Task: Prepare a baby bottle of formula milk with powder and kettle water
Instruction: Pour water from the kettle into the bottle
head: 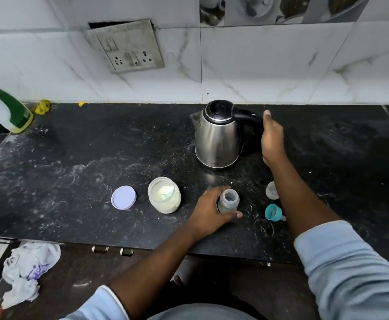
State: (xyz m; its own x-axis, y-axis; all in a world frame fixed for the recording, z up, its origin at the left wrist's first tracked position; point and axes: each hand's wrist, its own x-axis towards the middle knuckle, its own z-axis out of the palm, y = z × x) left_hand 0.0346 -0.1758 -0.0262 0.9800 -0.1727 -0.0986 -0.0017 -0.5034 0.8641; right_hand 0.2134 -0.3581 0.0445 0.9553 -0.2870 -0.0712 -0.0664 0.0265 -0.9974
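Pour step coming. Our left hand (pixel 208 209) grips the bottle (pixel 228 200), upright near the counter's (pixel 96 146) front edge, right of middle. Our right hand (pixel 272 137) is against the kettle (pixel 217 137) handle. Its fingers are hidden, so we cannot tell if it grasps. We should seat a full grip, steady the bottle, pour slowly. Bottle: small, translucent grey, uncapped, contents unclear.

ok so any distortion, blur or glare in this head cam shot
Head view: the wide-angle lens bows the counter edge and wall tiles near the borders; the spray bottle at far left looks stretched and soft; light is flat, shadows faint; the kettle steel shows soft highlights, no hard glare.
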